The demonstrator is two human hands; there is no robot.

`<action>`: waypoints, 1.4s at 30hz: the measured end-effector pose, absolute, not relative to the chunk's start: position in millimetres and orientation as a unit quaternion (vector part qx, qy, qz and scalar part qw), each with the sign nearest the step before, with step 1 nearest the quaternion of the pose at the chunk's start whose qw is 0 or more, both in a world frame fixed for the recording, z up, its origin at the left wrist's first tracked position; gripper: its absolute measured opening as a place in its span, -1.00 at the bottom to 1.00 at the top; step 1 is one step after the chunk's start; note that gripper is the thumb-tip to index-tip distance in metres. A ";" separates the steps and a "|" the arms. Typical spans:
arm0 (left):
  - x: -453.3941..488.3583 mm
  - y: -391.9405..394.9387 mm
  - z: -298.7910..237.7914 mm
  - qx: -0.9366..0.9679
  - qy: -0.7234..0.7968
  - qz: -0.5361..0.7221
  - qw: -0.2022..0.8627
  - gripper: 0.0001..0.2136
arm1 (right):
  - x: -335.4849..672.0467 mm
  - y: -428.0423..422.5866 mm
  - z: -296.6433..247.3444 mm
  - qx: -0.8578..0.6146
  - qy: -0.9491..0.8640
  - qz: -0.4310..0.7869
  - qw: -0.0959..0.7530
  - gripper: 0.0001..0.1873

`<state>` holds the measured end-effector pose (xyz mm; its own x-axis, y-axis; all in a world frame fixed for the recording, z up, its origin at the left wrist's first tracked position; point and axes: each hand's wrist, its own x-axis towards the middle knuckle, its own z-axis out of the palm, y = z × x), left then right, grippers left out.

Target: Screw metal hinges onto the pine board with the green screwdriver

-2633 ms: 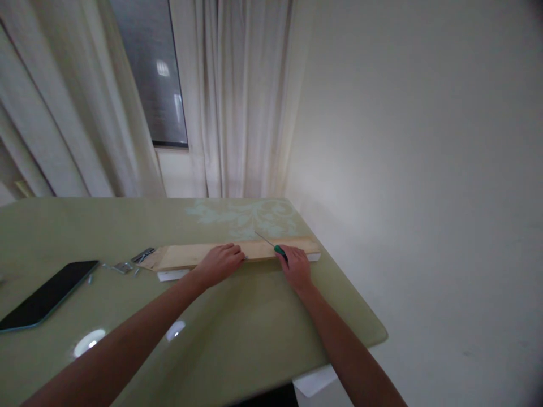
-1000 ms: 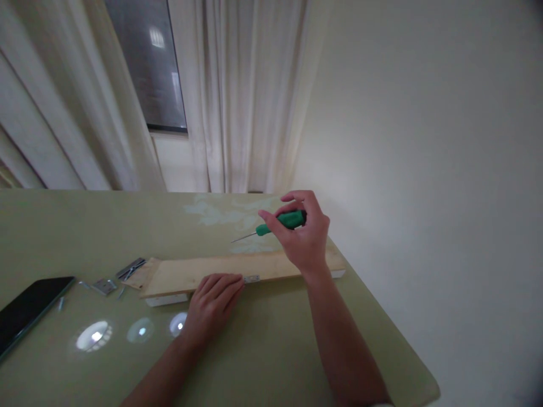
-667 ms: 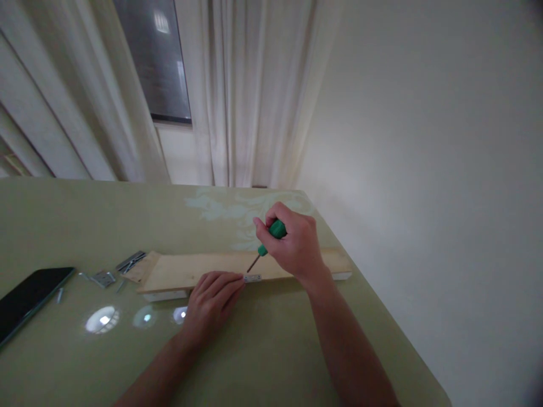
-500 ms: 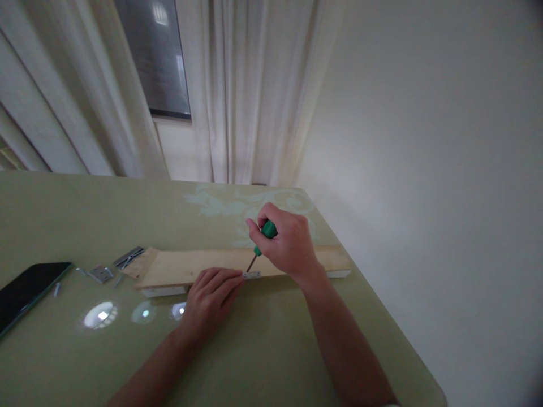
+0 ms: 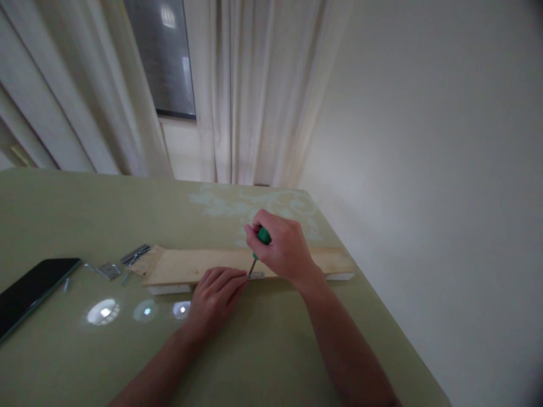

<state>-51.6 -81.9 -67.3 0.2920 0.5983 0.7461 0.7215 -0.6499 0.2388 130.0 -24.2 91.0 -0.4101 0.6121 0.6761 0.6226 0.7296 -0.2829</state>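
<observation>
Lowered since a second ago, the slim green-handled screwdriver (image 5: 263, 235) now points down at the left end of a small silver metal plate (image 5: 257, 275), centre of the frame. Nearest, the left hand's (image 5: 218, 297) fingers lie pressed together over the pale wooden board's (image 5: 182, 264) near edge, probably steadying it; whether they pinch the plate cannot be told. At left, a flat black slab (image 5: 40, 285) is cut off by the frame. The right hand's (image 5: 282, 243) fingers curl around the handle, seemingly to aim the shaft; whether its tip engages a screw is too small to tell.
</observation>
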 end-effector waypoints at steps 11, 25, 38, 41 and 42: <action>-47.9 -78.5 -65.4 -0.801 -0.416 -0.419 0.103 -0.88 | 134.0 -45.8 112.6 -0.438 -0.858 -0.043 0.265 -0.54; -43.2 -71.4 -67.3 -0.812 -0.386 -0.430 0.083 -0.89 | 135.7 -57.3 117.2 -0.439 -0.872 -0.003 0.217 -0.80; -44.2 -66.6 -73.5 -0.811 -0.383 -0.435 0.080 -0.85 | 125.9 -44.0 133.9 -0.451 -0.881 -0.025 0.142 -0.65; -44.0 -66.3 -74.2 -0.810 -0.382 -0.437 0.082 -0.86 | 121.8 -41.9 142.8 -0.492 -0.863 -0.069 0.095 -0.41; -44.0 -66.2 -74.4 -0.810 -0.383 -0.437 0.080 -0.86 | 120.6 -40.3 147.1 -0.501 -0.859 -0.078 0.065 -0.35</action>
